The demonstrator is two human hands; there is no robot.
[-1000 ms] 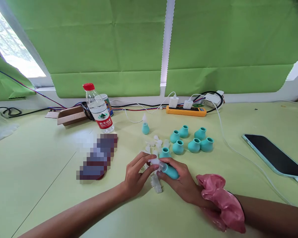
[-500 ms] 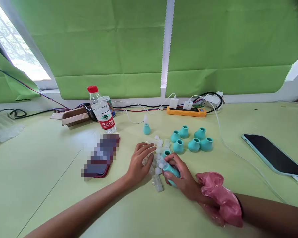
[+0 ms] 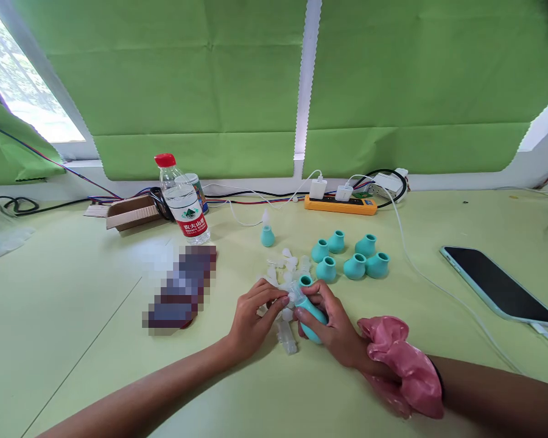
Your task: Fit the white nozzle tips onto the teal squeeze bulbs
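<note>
My right hand (image 3: 331,328) is wrapped around a teal squeeze bulb (image 3: 314,316), tilted with its neck toward the upper left. A clear plastic piece (image 3: 296,292) sits at the bulb's neck. My left hand (image 3: 256,316) pinches a small translucent white tip (image 3: 291,297) at the end of that clear piece. Just behind the held bulb stands another teal bulb (image 3: 305,281), partly hidden. Around and beneath my fingers lie several loose white tips and clear plastic pieces (image 3: 287,338), some covered by my left hand.
Several teal bulbs (image 3: 326,269) stand at right of centre. Farther back is a bulb with a white tip fitted (image 3: 267,235). A water bottle (image 3: 187,210), a pixelated phone (image 3: 182,289), a power strip (image 3: 340,205) and a charging phone (image 3: 500,286) surround the work spot.
My left hand has moved right from the loose pieces, its fingers closing on the white tip at the held bulb's neck. My right hand keeps its hold on the bulb.
</note>
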